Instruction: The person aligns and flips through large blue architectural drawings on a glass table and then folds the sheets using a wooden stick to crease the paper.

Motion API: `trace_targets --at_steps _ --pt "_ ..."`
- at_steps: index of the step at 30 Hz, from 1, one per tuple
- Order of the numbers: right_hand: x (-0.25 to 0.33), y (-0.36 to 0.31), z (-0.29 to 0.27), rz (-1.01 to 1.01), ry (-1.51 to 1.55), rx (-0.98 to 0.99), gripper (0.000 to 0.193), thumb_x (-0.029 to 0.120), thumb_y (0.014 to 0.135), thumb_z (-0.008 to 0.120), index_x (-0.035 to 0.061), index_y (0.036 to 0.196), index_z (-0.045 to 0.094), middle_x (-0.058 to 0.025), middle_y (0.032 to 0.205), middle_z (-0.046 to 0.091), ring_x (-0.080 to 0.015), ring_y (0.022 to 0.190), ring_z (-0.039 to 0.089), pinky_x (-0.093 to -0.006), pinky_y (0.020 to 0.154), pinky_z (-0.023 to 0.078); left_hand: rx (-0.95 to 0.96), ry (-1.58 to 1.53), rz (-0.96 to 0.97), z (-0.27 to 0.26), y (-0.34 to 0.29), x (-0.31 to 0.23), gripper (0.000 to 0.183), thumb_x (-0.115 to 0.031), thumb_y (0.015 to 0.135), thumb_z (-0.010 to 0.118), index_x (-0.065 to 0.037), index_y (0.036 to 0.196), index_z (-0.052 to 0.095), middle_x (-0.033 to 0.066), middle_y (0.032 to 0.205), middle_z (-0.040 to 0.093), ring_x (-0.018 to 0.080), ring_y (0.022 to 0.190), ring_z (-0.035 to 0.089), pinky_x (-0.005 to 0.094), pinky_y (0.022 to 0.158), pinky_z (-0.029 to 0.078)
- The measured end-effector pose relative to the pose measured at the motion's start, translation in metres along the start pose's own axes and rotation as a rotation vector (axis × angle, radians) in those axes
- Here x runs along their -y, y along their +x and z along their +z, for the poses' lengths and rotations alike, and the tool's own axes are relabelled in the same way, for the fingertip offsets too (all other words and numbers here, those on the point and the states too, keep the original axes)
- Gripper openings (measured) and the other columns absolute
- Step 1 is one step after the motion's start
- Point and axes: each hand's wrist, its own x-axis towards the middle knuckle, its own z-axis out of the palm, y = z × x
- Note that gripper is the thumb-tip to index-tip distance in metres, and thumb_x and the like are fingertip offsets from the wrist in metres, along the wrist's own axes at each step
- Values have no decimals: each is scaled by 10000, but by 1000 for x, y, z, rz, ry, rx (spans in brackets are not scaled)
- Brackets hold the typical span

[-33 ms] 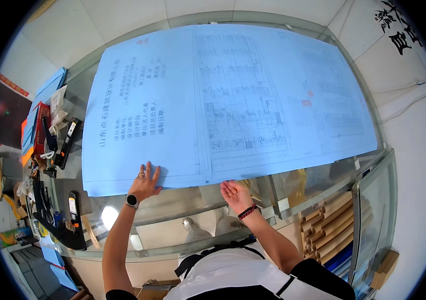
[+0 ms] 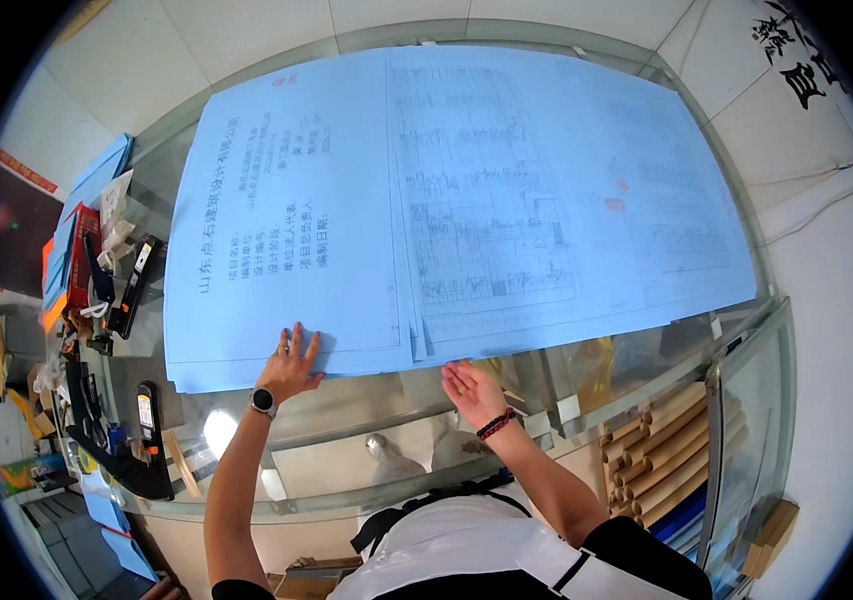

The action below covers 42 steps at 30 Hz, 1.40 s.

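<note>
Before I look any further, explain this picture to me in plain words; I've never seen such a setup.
There is no machine at work here, just a person's two bare hands. The camera sits on the person's head and looks down; its wide lens bends straight edges. Large blue paper sheets lie on a glass table. The left hand, with a watch at its wrist, rests spread on the paper. The right hand, palm turned up, has its fingertips at the near edge; whether it pinches the paper, I can't tell. Brown tubes sit lower right.
</note>
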Motion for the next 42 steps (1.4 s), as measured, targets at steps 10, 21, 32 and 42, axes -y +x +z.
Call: trace_targets --at_steps 10,21,32,42 --pt "-7 35 59 -249 -619 125 555 191 791 641 -27 1230 382 -97 1036 551 -172 894 531 -308 762 445 -29 -277 -140 9 2 25 545 -351 791 627 -53 1214 457 198 1289 447 395 1084 523 391 698 553" --pt "-16 71 122 -419 -1023 97 596 243 687 751 -39 1137 480 -182 1061 582 -236 943 582 -369 815 466 -165 -333 -248 -26 -10 -35 853 -440 680 720 -43 1330 335 161 1395 321 345 1309 248 501 1077 157" --pt "-53 -22 60 -307 -622 364 393 -5 692 705 1 1056 557 -86 958 639 -165 859 611 -310 771 498 -539 -2267 -875 -44 -103 -131 568 -468 934 371 -66 1327 286 163 1246 466 300 1102 502 421 896 447" --pt "-31 -5 9 -18 -572 441 472 155 805 662 26 1208 451 -90 1078 579 -176 946 589 -329 802 507 -990 -1849 -1281 -32 -207 -150 508 12 810 597 -29 1264 375 111 1211 493 208 1060 505 340 892 429"
